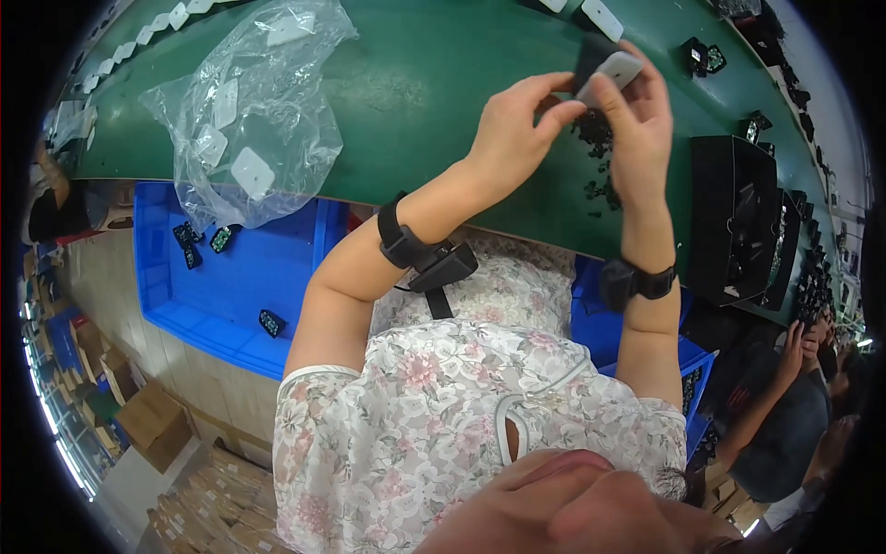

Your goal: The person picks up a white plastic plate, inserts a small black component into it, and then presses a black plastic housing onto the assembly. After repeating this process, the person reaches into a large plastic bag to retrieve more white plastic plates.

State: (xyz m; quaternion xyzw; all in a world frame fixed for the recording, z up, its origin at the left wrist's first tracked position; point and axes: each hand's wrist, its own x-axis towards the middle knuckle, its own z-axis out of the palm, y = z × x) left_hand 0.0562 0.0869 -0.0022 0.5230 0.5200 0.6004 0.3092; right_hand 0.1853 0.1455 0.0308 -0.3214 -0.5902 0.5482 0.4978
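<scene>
Above the green table [415, 83], both my hands meet at a white rounded-square plastic cover [616, 70] with a dark part [591, 57] against its far left side. My right hand [643, 125] grips the cover between thumb and fingers. From the left, my left hand [517, 120] pinches the near left edge of the same pair, thumb and forefinger closed there. How the two parts join is hidden by my fingers. Under my hands lies a scatter of small black pieces [598, 138]. Another white cover [602, 18] rests just beyond.
A clear plastic bag [314, 120] holding several white covers overhangs the table's near edge. Below it, a blue bin [249, 286] contains a few black parts with green boards. A black box [724, 198] stands right. Other people [775, 415] work at far right; cardboard boxes [152, 420] are lower left.
</scene>
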